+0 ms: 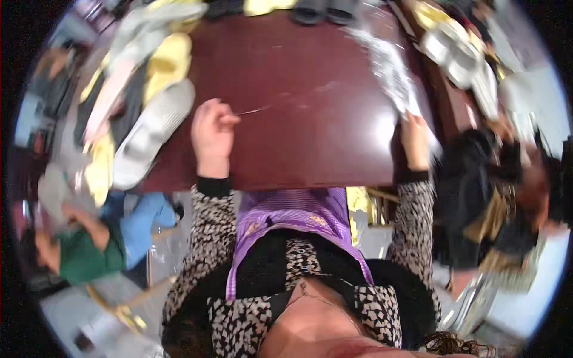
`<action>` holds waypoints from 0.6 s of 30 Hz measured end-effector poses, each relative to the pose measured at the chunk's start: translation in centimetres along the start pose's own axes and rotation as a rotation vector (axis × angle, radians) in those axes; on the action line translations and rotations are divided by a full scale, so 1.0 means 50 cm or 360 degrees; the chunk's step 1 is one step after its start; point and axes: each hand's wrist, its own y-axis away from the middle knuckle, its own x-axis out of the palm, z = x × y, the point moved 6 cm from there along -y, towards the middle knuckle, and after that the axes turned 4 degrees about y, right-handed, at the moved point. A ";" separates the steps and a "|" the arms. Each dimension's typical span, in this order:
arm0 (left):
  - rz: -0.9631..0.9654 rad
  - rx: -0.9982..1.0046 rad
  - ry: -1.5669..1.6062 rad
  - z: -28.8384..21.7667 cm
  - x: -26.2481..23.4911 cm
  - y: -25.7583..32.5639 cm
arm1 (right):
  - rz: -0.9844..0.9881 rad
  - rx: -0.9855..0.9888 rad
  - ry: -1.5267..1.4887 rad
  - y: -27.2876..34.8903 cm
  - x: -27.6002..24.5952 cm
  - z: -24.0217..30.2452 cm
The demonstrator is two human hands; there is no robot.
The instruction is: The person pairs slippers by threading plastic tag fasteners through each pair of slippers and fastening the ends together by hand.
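Observation:
My left hand point(213, 132) is over the left part of the dark red table point(298, 137), its fingers closed in a pinch. From them a thin, slightly curved needle-like tool point(249, 112) points to the right; its exact kind is too small to tell. At the table's right edge, my right hand point(416, 136) has its fingers closed on a crinkled strip of clear plastic film point(388, 68), which runs away toward the far right corner. A pale grey shoe point(152, 134) with a ribbed surface lies at the left edge, nearest my left hand.
Yellow shoes point(169, 65) and more pale shoes are heaped along the left side. Dark shoes point(325, 11) stand at the far edge. Beyond a gap on the right, another surface bears white shoes point(453, 55). A person in green point(92, 250) works at left, another in dark clothes point(471, 197) at right.

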 end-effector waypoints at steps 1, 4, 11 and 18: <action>-0.0143 0.0040 -0.0172 0.009 -0.002 0.031 | -0.0021 -0.0014 0.0063 0.022 -0.028 0.009; -0.0112 -0.0253 0.0128 0.047 -0.005 0.084 | 0.0039 0.0017 0.0115 0.061 -0.086 0.019; -0.0015 -0.0551 0.0220 0.091 0.039 0.154 | -0.0124 -0.0252 -0.0396 0.064 -0.165 0.235; 0.0233 -0.0578 0.0239 0.086 0.114 0.138 | 0.0442 -0.0592 -0.1077 0.078 -0.105 0.536</action>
